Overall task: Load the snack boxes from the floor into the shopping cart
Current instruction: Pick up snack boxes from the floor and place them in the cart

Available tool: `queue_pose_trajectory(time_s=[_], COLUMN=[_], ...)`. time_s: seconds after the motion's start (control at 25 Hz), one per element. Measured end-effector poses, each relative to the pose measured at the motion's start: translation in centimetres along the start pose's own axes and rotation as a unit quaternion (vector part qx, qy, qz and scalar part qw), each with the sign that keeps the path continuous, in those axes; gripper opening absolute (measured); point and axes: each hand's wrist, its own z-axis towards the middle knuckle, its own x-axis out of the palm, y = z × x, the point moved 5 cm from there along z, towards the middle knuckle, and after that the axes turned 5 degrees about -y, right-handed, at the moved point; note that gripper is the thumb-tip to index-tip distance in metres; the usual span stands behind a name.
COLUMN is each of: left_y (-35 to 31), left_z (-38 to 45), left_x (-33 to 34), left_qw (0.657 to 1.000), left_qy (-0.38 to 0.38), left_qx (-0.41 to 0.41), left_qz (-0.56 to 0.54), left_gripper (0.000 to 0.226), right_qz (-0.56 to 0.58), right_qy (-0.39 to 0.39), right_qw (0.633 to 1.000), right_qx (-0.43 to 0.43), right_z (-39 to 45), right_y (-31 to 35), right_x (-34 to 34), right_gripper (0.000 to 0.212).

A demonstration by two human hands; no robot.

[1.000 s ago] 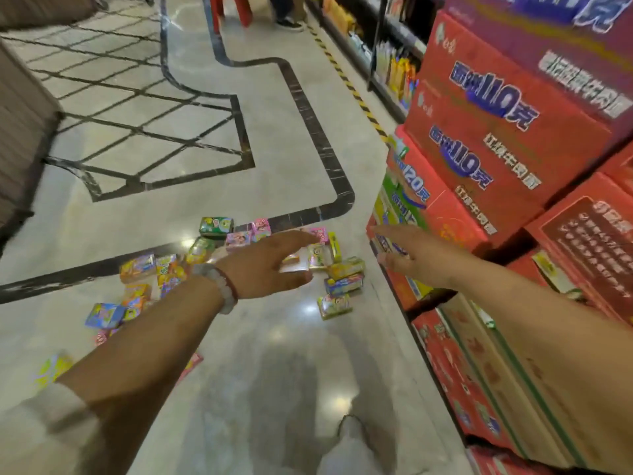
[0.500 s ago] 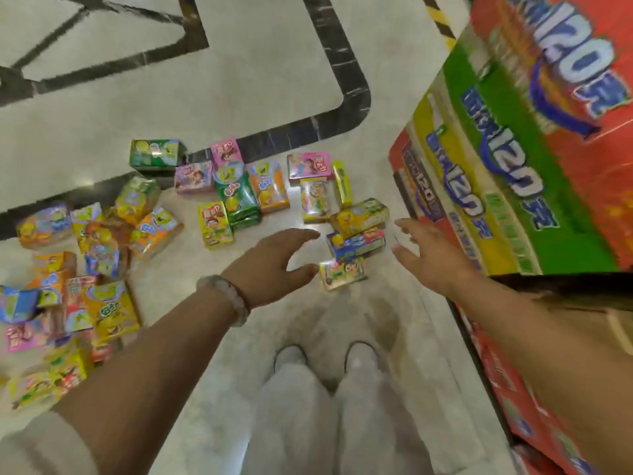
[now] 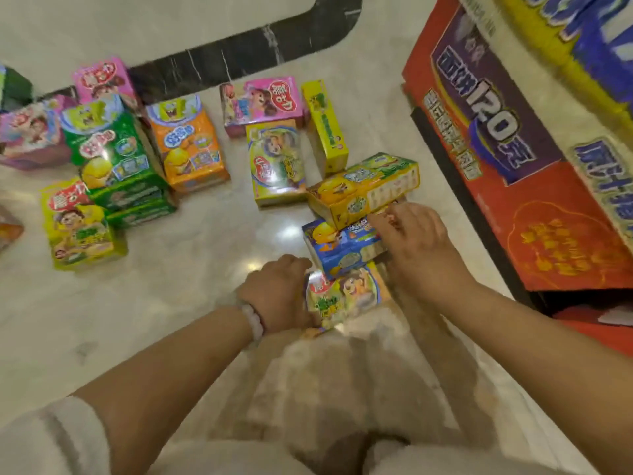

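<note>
Several colourful snack boxes lie scattered on the marble floor. My left hand (image 3: 278, 290) grips the left edge of the nearest box, a yellow-orange cartoon box (image 3: 346, 296), close to my knees. My right hand (image 3: 416, 246) reaches over a blue box (image 3: 337, 246), its fingers curled on that box's far right edge, where an orange-yellow box (image 3: 363, 188) leans on it. Farther out lie a pink box (image 3: 263, 101), a narrow yellow box (image 3: 325, 125), an orange box (image 3: 186, 145) and stacked green boxes (image 3: 113, 159). No shopping cart is in view.
Big red and purple cartons (image 3: 507, 159) are stacked along the right, close to my right arm. A black inlay strip (image 3: 239, 60) curves across the pale floor beyond the boxes. My knees in pale trousers (image 3: 342, 423) fill the bottom of the view.
I have crouched down and the boxes are now much closer. Both hands dropped from hovering open above the floor onto the nearest boxes, the left on the yellow-orange one, the right on the blue one.
</note>
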Motion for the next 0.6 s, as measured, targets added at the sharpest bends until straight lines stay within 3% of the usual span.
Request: queue_pose_trajectory(time_s=[0.2,0.44,0.6], left_y=[-1.4,-1.4,-0.4], left_z=[-0.2,-0.4,-0.5], left_x=[3.1,4.3,3.7], left_qw=[0.998,0.993,0.999], left_qy=[-0.051,-0.094,-0.038], left_qx=[-0.009,-0.015,-0.002], left_qz=[0.042,0.077,0.026], left_gripper=[0.117,0.109,0.108], right_qz=[-0.084,-0.075,-0.013], right_qy=[-0.03,-0.018,-0.031], right_qw=[0.994,0.995,0.997], right_qx=[-0.064,-0.061,-0.069], right_z=[0.8,1.4,1.9], right_y=[0.7,0.7,0.8], right_x=[2.4,2.4,1.4], right_gripper=[0.053,0.044,0.048])
